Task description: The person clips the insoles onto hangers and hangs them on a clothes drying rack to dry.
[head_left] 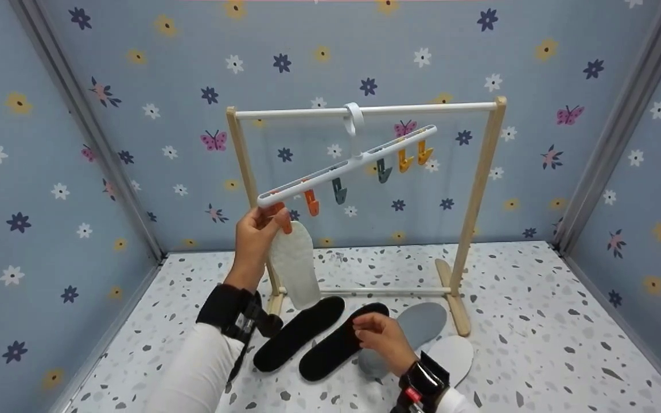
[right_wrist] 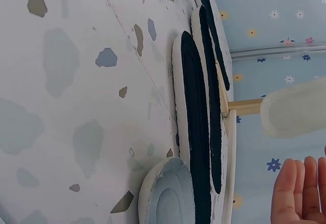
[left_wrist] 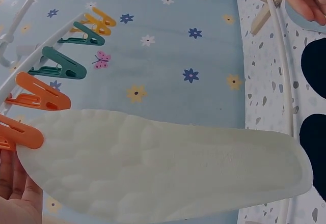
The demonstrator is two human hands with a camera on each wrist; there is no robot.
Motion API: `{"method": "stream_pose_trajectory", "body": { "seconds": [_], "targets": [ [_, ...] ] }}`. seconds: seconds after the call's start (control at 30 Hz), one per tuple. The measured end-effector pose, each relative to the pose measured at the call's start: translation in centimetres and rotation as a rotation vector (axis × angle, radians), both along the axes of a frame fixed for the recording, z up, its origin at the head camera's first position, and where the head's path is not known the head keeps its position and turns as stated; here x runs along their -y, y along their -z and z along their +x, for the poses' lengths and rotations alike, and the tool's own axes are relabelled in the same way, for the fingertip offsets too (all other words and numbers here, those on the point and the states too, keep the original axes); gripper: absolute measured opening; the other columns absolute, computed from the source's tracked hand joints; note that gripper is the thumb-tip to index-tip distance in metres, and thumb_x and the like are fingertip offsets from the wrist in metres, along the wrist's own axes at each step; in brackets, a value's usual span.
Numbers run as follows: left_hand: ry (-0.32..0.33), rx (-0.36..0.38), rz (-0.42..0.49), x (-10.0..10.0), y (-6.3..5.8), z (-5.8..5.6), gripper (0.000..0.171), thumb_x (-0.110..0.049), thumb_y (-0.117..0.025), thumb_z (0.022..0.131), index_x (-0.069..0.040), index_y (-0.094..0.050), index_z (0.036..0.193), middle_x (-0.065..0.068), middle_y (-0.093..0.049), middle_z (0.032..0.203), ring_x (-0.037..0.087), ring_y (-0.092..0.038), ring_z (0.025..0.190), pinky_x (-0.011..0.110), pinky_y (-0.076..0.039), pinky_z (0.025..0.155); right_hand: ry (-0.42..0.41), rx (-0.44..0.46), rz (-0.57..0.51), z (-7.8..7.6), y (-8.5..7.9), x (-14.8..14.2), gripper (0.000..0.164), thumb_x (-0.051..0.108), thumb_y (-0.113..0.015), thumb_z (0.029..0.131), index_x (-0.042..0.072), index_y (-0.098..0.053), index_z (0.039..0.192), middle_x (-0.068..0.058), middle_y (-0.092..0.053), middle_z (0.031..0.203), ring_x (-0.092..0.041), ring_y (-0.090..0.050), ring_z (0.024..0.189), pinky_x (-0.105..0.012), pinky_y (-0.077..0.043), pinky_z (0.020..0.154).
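My left hand (head_left: pixel 254 241) is raised at the low left end of a white clip hanger (head_left: pixel 319 177). Its thumb and fingers pinch an orange clip (head_left: pixel 286 221) there. The clip's jaws bite the toe end of a pale cream insole (head_left: pixel 297 267), which hangs below with its heel toward the floor. In the left wrist view the clip (left_wrist: pixel 23 134) overlaps the insole's (left_wrist: pixel 163 165) rounded edge. My right hand (head_left: pixel 385 339) hovers over a black insole (head_left: pixel 330 355), fingers loosely bent, holding nothing. In the right wrist view its fingers (right_wrist: pixel 311 193) appear below the cream insole's heel.
The hanger tilts on a wooden rack's white top bar (head_left: pixel 284 113). Another orange clip (head_left: pixel 311 202), green clips (head_left: pixel 339 191) and yellow clips (head_left: pixel 404 161) hang from it. A second black insole (head_left: pixel 299 334), grey insoles (head_left: pixel 425 321) and a white insole (head_left: pixel 458 357) lie on the speckled surface (head_left: pixel 543 332).
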State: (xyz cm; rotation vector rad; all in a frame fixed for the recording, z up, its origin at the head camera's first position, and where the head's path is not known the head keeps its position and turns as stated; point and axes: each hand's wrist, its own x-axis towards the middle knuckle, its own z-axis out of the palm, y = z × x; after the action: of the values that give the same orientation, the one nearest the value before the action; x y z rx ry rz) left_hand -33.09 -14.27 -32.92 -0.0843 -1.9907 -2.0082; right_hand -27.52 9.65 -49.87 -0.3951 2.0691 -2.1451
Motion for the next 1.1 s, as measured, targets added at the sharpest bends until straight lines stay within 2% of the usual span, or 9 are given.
{"method": "stream_pose_trajectory", "body": {
  "seconds": [0.2,0.53,0.73,0.87,1.1],
  "targets": [
    [-0.008,-0.034,-0.008,-0.01,-0.03,0.02,0.045,-0.027,-0.067,0.088,-0.004,-0.055,0.124,0.012,-0.060,0.112,0.019,-0.055,0.099,0.032,-0.041,0.090,0.000,-0.006,0.009,0.00,0.08,-0.10,0.033,0.000,-0.062,0.084,-0.015,-0.053,0.112,-0.005,-0.063,0.097,-0.016,-0.060,0.089,-0.035,-0.053,0.078],
    [0.003,-0.049,-0.026,0.14,0.19,0.18,0.042,-0.029,-0.069,0.087,-0.005,-0.058,0.120,0.011,-0.062,0.109,0.019,-0.057,0.097,0.032,-0.042,0.088,0.006,0.026,0.009,0.28,0.34,-0.07,0.032,0.001,-0.061,0.084,-0.013,-0.054,0.112,-0.009,-0.063,0.100,-0.017,-0.060,0.089,-0.034,-0.053,0.078],
    [-0.004,-0.026,-0.027,0.38,0.23,0.35,0.043,-0.031,-0.068,0.087,-0.006,-0.057,0.121,0.011,-0.061,0.111,0.020,-0.056,0.099,0.033,-0.041,0.090,0.002,0.023,0.006,0.24,0.42,-0.09,0.032,0.001,-0.062,0.084,-0.013,-0.055,0.112,-0.004,-0.063,0.097,-0.021,-0.060,0.091,-0.035,-0.053,0.079],
    [-0.008,-0.015,-0.040,0.44,0.20,0.50,0.045,-0.034,-0.068,0.086,-0.007,-0.057,0.121,0.011,-0.061,0.111,0.021,-0.054,0.101,0.036,-0.040,0.093,-0.003,0.014,0.001,0.34,0.45,-0.15,0.032,0.001,-0.062,0.084,-0.013,-0.055,0.112,-0.006,-0.063,0.098,-0.024,-0.060,0.093,-0.031,-0.053,0.077],
    [-0.019,-0.023,-0.042,0.52,0.27,0.57,0.049,-0.039,-0.070,0.083,-0.008,-0.058,0.120,0.011,-0.061,0.110,0.021,-0.055,0.100,0.036,-0.040,0.091,-0.008,0.020,0.006,0.54,0.45,-0.15,0.032,0.002,-0.062,0.085,-0.012,-0.055,0.112,-0.012,-0.063,0.102,-0.022,-0.060,0.092,-0.034,-0.053,0.079]
  ]
}}
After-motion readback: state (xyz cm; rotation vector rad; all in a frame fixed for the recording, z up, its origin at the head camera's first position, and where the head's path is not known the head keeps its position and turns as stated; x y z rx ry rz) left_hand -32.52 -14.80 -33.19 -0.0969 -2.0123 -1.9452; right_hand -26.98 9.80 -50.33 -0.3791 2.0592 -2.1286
